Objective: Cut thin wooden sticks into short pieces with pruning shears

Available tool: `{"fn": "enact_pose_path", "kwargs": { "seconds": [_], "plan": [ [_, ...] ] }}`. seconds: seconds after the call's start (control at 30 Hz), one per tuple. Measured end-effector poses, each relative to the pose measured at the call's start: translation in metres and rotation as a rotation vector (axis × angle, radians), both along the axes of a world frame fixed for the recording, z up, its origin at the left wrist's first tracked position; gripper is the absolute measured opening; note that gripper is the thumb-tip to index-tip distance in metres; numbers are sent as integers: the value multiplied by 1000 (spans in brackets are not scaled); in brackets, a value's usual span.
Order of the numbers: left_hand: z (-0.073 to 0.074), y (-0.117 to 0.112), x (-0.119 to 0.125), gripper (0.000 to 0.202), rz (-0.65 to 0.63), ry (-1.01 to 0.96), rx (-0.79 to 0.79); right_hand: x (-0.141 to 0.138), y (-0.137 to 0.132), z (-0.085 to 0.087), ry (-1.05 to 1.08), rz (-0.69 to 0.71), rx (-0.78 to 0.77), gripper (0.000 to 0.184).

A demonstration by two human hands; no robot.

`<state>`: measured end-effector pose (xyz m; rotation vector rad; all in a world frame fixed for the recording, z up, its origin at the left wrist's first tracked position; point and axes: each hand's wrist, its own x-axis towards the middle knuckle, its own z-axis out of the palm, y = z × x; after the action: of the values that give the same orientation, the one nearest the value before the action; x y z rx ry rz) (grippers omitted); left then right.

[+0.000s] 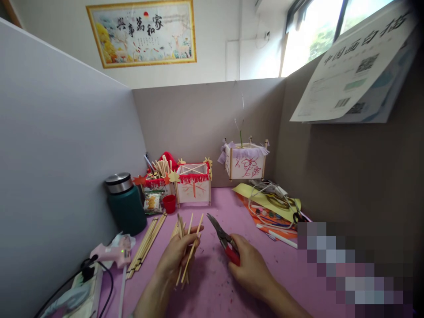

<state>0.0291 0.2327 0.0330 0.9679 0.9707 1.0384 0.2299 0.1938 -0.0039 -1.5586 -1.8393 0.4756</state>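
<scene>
My left hand [175, 258] is closed round a bundle of thin wooden sticks [186, 238], which fan upward above the purple desk mat [212, 287]. My right hand [251, 266] grips red-handled cutting pliers [224, 239]; their dark jaws are slightly apart and point up-left toward the sticks, a short gap away. More loose wooden sticks [147, 244] lie on the mat to the left of my left hand.
A dark green flask [125, 204] stands at left, with a pink glue gun [114, 253] and power strip [82, 289] in front. Two paper lanterns [194, 183] [244, 161] sit at the back. Paints, pens and cord [270, 207] lie at right. Grey partitions surround the desk.
</scene>
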Motion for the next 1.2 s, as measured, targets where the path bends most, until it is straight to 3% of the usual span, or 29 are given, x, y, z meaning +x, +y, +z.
{"fn": "enact_pose_path", "kwargs": {
  "seconds": [0.27, 0.87, 1.2],
  "plan": [
    [-11, 7, -1, 38, -133, -144, -43, 0, 2, -1, 1, 10, 18, 43],
    [-12, 5, 1, 43, -127, -211, -60, 1, 3, -5, -44, -8, -17, 44],
    [-13, 5, 1, 45, -120, -133, -67, 1, 3, -4, -46, 1, -4, 47]
  ]
}}
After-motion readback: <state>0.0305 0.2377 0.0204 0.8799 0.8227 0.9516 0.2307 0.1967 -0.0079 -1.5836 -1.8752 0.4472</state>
